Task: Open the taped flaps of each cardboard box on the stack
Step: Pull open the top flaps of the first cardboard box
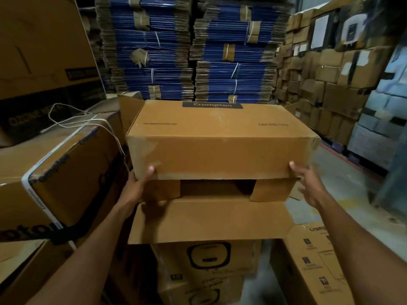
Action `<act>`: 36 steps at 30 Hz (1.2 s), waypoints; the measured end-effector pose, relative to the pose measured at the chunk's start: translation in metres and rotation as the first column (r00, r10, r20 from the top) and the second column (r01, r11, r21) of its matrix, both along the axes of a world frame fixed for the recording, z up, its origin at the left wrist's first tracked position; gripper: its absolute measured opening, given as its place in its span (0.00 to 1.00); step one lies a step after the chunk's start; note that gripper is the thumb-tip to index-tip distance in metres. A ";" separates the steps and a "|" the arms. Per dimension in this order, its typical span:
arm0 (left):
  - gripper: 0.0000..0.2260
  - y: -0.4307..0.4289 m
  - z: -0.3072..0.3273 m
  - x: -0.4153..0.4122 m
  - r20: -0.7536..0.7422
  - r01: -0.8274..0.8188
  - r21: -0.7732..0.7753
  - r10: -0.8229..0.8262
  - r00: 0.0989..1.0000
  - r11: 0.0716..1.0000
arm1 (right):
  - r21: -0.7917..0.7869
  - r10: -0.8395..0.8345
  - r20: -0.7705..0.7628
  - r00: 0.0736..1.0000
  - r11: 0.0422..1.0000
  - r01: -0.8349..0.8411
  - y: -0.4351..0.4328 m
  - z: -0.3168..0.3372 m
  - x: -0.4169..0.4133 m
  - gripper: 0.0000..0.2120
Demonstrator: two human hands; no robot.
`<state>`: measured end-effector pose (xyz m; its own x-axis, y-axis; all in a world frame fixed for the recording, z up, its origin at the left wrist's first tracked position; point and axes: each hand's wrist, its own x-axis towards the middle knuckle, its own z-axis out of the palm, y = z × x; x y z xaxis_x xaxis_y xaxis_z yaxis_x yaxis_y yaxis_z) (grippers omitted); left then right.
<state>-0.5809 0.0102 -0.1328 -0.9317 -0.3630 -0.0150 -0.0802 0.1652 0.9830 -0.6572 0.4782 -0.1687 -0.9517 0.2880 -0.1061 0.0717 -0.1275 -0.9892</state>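
Warehouse, likely: strapped flat carton bundles [167,51], blurry stacked boxes [319,89].

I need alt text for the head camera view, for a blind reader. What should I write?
A left hand and a right hand grip the lower near corners of a brown cardboard box on a stack of boxes; open flaps spread below it. A strapped box stands at the left, bundles of flat blue cartons behind.
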 end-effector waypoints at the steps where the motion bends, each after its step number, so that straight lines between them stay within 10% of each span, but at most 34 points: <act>1: 0.47 0.002 -0.002 0.001 0.011 -0.019 0.024 0.019 1.000 1.000 | -0.021 0.024 0.031 0.999 1.000 -0.024 -0.003 -0.006 0.003 0.35; 4: 0.48 0.009 0.002 0.001 -0.009 -0.116 0.028 0.117 0.993 0.993 | -0.020 -0.061 0.002 0.998 0.998 0.061 -0.010 -0.014 0.001 0.46; 9: 0.40 0.010 0.055 0.001 -0.216 -0.215 -0.167 0.177 0.960 0.962 | 0.183 -0.269 -0.205 0.941 0.934 0.307 -0.017 0.037 -0.009 0.34; 15: 0.39 0.002 0.118 -0.011 -0.211 -0.238 -0.442 0.157 0.965 0.865 | 0.565 -0.097 -0.211 0.973 0.800 0.203 -0.021 0.115 -0.034 0.34; 20: 0.47 -0.013 0.085 -0.017 0.147 -0.076 -0.646 0.221 0.964 0.759 | 0.943 0.075 0.023 0.997 0.330 -0.047 -0.047 0.110 -0.042 0.34; 24: 0.48 -0.017 0.072 -0.018 0.127 -0.113 -0.735 0.300 0.945 0.668 | 0.999 0.123 0.048 0.991 0.005 -0.049 -0.074 0.114 -0.041 0.28; 31: 0.30 -0.009 0.074 -0.030 -0.023 -0.062 -0.963 0.150 0.988 0.263 | 0.998 0.522 -0.021 0.852 0.059 -0.011 -0.144 0.104 0.021 0.24; 36: 0.37 -0.014 0.095 -0.062 -0.020 -0.027 -0.933 0.025 1.000 0.358 | 0.992 0.478 -0.114 0.871 0.013 0.123 -0.143 0.091 0.022 0.30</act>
<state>-0.6431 -0.0035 -0.0374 -0.9211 -0.1670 0.3516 -0.1005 0.9747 0.1997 -0.6356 0.3347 -0.0782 -0.8439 -0.3582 0.3995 -0.4241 0.9014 -0.0875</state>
